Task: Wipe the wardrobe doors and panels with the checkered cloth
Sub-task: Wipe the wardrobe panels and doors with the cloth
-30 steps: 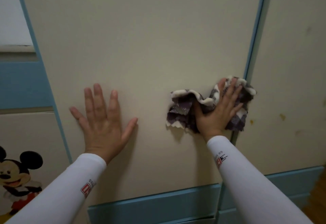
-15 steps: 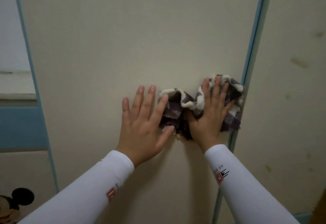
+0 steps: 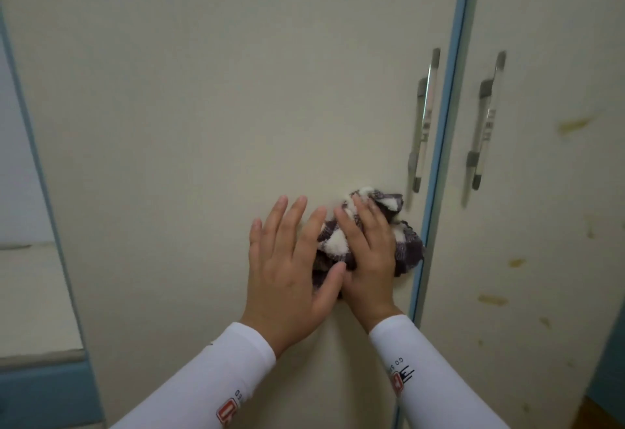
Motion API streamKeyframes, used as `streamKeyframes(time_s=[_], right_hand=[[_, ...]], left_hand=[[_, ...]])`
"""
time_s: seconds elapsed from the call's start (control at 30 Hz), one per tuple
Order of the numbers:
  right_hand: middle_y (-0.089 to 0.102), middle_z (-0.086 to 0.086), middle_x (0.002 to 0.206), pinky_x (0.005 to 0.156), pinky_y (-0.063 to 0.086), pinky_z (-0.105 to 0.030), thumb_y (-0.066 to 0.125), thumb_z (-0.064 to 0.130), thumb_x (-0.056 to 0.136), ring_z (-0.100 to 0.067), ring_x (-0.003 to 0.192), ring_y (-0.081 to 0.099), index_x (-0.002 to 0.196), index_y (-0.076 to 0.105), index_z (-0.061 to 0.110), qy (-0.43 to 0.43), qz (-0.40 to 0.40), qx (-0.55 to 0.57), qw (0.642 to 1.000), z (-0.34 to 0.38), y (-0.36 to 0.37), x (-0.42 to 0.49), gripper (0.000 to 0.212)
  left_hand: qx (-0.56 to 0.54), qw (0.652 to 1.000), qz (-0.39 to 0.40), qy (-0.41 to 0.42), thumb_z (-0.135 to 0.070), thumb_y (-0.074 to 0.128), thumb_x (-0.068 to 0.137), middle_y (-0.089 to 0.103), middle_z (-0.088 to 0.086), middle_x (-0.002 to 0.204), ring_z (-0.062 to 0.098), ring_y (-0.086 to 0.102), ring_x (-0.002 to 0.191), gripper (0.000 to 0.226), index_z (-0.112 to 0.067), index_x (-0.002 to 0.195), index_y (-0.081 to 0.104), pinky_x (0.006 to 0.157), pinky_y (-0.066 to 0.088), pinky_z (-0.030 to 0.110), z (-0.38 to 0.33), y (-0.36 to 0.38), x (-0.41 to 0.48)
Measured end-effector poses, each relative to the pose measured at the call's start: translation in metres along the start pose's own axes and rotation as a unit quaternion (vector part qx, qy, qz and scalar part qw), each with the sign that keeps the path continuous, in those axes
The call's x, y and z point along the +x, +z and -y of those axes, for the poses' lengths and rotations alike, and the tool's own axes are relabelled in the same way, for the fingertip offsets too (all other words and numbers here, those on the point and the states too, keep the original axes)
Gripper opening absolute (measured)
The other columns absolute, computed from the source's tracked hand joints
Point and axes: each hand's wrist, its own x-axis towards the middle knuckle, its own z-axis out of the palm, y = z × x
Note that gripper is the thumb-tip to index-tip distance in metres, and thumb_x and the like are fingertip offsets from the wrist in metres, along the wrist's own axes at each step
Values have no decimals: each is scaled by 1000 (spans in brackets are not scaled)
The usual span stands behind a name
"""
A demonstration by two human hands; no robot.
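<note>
R hand [image 3: 368, 259] flat, pressing cloth [image 3: 404, 247] on door [image 3: 203, 124] | L hand [image 3: 287, 269] flat, open, beside cloth | tip: even pressure, overlap strokes, clear of handle [image 3: 424, 124]

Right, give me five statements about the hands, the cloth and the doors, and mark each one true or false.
1. The right hand presses the checkered cloth against the left door. True.
2. The cloth lies above the left door's handle. False: it lies below the handle's lower end.
3. The left hand lies with straight fingers on the left door, beside the cloth. True.
4. The right door is spotless. False: yellowish marks show on it.
5. A blue strip runs between the two doors. True.
</note>
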Motion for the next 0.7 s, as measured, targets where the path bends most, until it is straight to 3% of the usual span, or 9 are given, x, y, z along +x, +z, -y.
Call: streamKeyframes(time_s=[0.1,0.17,0.23,0.27,0.33,0.43,0.5,0.6,0.7], right_hand=[[48,-4,124,103,34,-23,44,4,70,-20,118,44,120,54,21,88,-33,62,994,25,-24,42,53],[52,-9,120,100,31,-9,41,3,68,-11,115,44,116,61,20,168,-36,122,978,43,-46,68,55],[54,-8,118,97,33,-7,45,-4,65,-5,111,48,113,62,23,228,-13,190,955,57,-69,99,58],[56,-5,116,96,36,-10,48,-5,67,-4,110,51,112,60,28,247,-2,220,944,62,-80,114,57],[58,0,116,97,42,-20,55,-8,76,-3,110,55,108,58,36,286,24,275,918,73,-95,137,54],[62,0,114,97,46,-30,62,1,78,-8,108,58,102,61,36,325,71,333,882,81,-112,163,43],[66,0,107,92,50,-36,65,15,74,-14,102,62,99,64,31,340,118,350,864,82,-121,175,30],[70,-6,94,85,53,-43,68,5,78,-23,91,67,97,64,20,377,183,390,820,81,-132,191,25],[71,-12,101,84,54,-40,74,14,72,-29,94,67,107,63,10,438,264,475,716,69,-142,199,37]], left_hand=[[-78,997,3,-25,-42,54,78,47,12,134,25,36,129,63,-16,132,35,106,30,47,-8,-25,41],[-140,987,50,-57,-48,57,74,42,-5,134,9,37,124,67,-27,133,35,106,27,24,-19,-45,68],[-236,953,124,-144,-53,65,67,41,-23,128,-8,40,116,70,-41,128,33,98,27,6,-37,-63,99],[-296,922,150,-197,-49,70,64,47,-24,123,-10,45,111,67,-41,124,40,94,31,4,-47,-69,113],[-408,857,166,-267,-31,73,67,65,-8,101,4,59,93,42,-21,106,59,86,45,19,-59,-75,135],[-470,811,116,-328,-14,70,79,55,14,77,18,50,74,30,11,88,55,68,41,34,-74,-84,161],[-488,792,92,-356,-11,64,85,51,15,76,20,46,73,24,11,84,55,64,37,31,-77,-88,170],[-511,766,96,-377,-7,53,90,60,14,73,18,55,65,13,-4,82,62,56,45,23,-81,-93,187],[-556,731,71,-388,-7,51,91,63,9,68,13,59,54,13,-5,82,60,50,49,19,-87,-95,206]])
